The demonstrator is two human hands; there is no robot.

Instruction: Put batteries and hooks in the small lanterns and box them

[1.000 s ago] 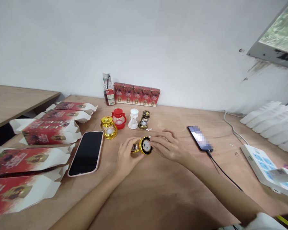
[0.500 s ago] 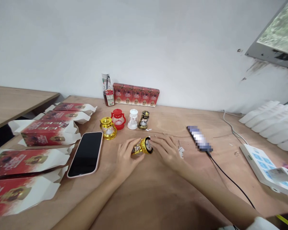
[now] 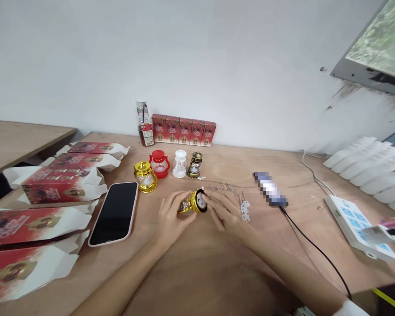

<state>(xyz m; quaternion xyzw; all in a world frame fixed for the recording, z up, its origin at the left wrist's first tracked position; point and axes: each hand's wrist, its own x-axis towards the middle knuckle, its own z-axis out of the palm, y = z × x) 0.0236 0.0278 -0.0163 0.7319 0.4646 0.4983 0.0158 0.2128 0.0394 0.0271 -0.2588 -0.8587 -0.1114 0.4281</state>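
My left hand is closed around a small gold lantern that lies on its side, its base turned to the right. Inside the dark rim of the base shows a round white insert with small dark spots. The fingertips of my right hand touch this base, fingers stretched out and thumb apart. Beyond my hands stand a gold lantern, a red lantern, a white lantern and a bronze-coloured lantern. Several screws and small white pieces lie beside my right hand.
Open red boxes line the left side, near a pink-edged phone. At the wall stand a drink bottle and closed red boxes. To the right are a phone on a cable, a power strip and white stacked shapes.
My right fingers have shifted over the lantern's base, and the hand has drawn nearer to me, uncovering screws and white pieces. The base has turned slightly. My left hand keeps its grip.
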